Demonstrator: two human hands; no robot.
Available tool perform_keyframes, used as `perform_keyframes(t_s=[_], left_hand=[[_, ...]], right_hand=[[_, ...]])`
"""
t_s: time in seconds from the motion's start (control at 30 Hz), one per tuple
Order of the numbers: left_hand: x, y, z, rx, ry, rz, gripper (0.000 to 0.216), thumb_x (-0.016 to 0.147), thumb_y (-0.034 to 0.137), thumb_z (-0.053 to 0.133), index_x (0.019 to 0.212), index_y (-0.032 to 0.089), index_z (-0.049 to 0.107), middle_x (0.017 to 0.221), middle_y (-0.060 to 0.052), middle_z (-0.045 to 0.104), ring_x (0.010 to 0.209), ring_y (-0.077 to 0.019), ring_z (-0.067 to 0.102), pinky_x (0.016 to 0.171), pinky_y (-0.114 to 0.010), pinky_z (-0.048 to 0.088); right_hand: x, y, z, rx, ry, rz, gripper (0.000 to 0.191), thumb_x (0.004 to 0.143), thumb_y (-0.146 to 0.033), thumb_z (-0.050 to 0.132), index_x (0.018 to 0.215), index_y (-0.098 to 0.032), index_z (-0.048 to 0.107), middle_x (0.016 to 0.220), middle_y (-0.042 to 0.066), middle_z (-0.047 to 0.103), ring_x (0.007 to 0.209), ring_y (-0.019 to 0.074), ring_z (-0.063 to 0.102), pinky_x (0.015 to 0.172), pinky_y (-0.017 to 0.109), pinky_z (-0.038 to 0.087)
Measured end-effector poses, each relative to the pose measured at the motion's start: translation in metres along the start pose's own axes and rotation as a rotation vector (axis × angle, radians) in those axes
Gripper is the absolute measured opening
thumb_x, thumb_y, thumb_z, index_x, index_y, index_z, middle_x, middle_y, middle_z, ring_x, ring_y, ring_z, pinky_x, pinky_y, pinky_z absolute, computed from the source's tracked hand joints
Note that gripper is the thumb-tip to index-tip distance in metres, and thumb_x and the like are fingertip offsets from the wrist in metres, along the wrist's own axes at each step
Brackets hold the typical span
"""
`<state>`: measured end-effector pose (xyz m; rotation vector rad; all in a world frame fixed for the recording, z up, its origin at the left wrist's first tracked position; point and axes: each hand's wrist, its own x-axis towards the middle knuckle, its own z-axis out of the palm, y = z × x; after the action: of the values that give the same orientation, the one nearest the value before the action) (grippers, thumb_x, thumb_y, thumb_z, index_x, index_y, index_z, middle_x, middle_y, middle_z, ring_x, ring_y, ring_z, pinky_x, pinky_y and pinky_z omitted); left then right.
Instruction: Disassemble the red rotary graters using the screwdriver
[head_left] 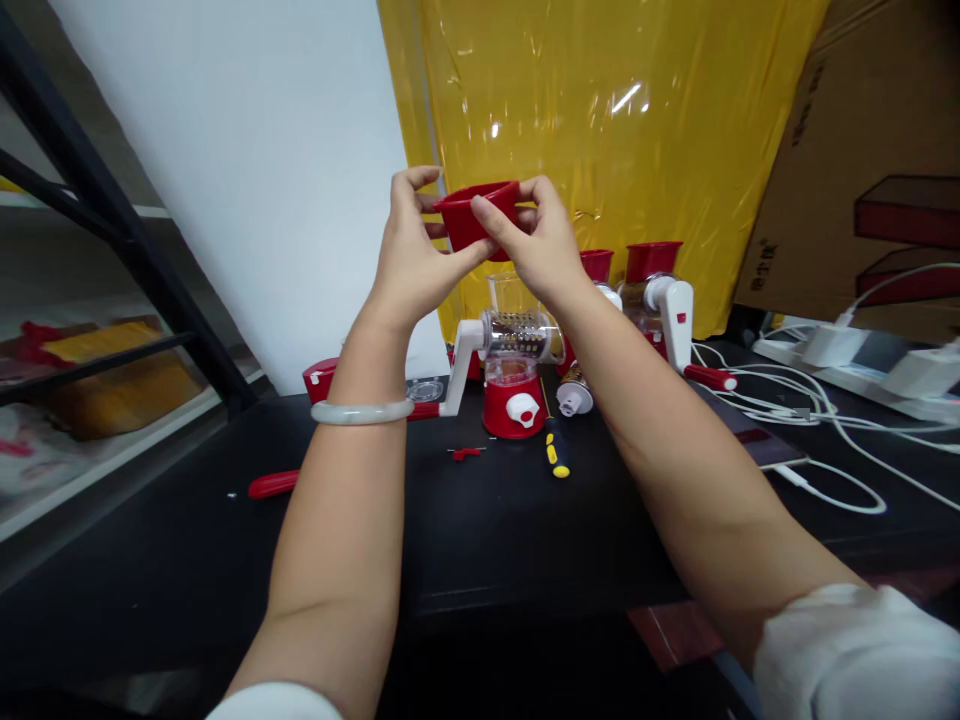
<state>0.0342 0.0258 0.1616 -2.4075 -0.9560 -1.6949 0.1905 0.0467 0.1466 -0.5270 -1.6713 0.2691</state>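
Note:
Both my hands hold a red plastic hopper [474,212] up in the air above the table. My left hand [411,252] grips its left side, a pale bangle on that wrist. My right hand [534,240] pinches its right rim and front. Directly below stands a rotary grater [511,368] with a red base, a clear drum and a white crank handle, its clear top chute open.
Further assembled graters [660,300] with red hoppers stand behind on the black table [480,520]. A yellow-handled screwdriver [556,450], a loose red handle [274,484] and small red parts lie about. White cables and chargers [825,400] at right; a black shelf frame [112,220] at left.

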Motion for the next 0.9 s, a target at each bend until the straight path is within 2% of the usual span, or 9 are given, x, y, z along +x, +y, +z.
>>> perform_keyframes(t_s=[0.1,0.2,0.33,0.47,0.73,0.9], left_hand=[[0.001,-0.008,0.006,-0.078,0.084,0.078,0.077,0.074,0.034,0.08,0.134,0.034,0.032,0.133,-0.01,0.052,0.122,-0.0262,0.056,0.097,-0.042,0.051],[0.002,-0.008,0.009,-0.09,0.153,0.1,0.07,0.076,0.032,0.078,0.129,0.034,0.032,0.134,-0.009,0.051,0.125,-0.0249,0.054,0.1,-0.042,0.049],[0.004,-0.006,0.005,-0.119,0.188,0.055,0.065,0.077,0.035,0.079,0.124,0.034,0.034,0.131,-0.008,0.053,0.124,-0.0236,0.055,0.101,-0.041,0.047],[0.007,-0.015,0.0,-0.179,0.171,-0.031,0.06,0.077,0.037,0.079,0.12,0.031,0.037,0.121,-0.006,0.059,0.116,-0.0213,0.06,0.099,-0.039,0.049],[-0.001,-0.025,-0.006,-0.338,0.158,-0.318,0.064,0.068,0.025,0.084,0.114,0.025,0.04,0.109,-0.008,0.065,0.108,-0.025,0.064,0.093,-0.043,0.053],[-0.003,-0.019,-0.008,-0.48,0.166,-0.489,0.058,0.068,0.031,0.084,0.109,0.025,0.045,0.109,-0.009,0.067,0.106,-0.0264,0.066,0.09,-0.044,0.055]], right_hand=[[0.002,0.004,-0.001,0.129,-0.03,-0.068,0.071,0.073,-0.081,0.052,0.117,-0.025,0.049,0.111,0.008,0.067,0.104,0.0216,0.066,0.088,0.038,0.055],[0.003,0.004,-0.002,0.133,-0.05,-0.122,0.069,0.072,-0.079,0.058,0.114,-0.025,0.052,0.114,0.008,0.067,0.109,0.0222,0.065,0.094,0.04,0.054],[0.003,-0.002,-0.002,0.101,-0.049,-0.186,0.066,0.079,-0.078,0.049,0.116,-0.024,0.057,0.125,0.008,0.065,0.119,0.0219,0.061,0.102,0.04,0.049],[0.003,-0.002,-0.003,0.027,-0.07,-0.177,0.067,0.084,-0.077,0.041,0.123,-0.026,0.058,0.129,0.006,0.064,0.124,0.022,0.058,0.107,0.043,0.046],[-0.002,0.011,-0.004,-0.244,-0.114,-0.068,0.058,0.087,-0.062,0.056,0.128,-0.021,0.061,0.126,0.011,0.065,0.123,0.0291,0.058,0.108,0.055,0.042],[-0.006,0.007,-0.005,-0.315,-0.103,-0.032,0.063,0.084,-0.049,0.067,0.138,-0.021,0.052,0.135,0.013,0.059,0.128,0.0314,0.055,0.11,0.055,0.041]])
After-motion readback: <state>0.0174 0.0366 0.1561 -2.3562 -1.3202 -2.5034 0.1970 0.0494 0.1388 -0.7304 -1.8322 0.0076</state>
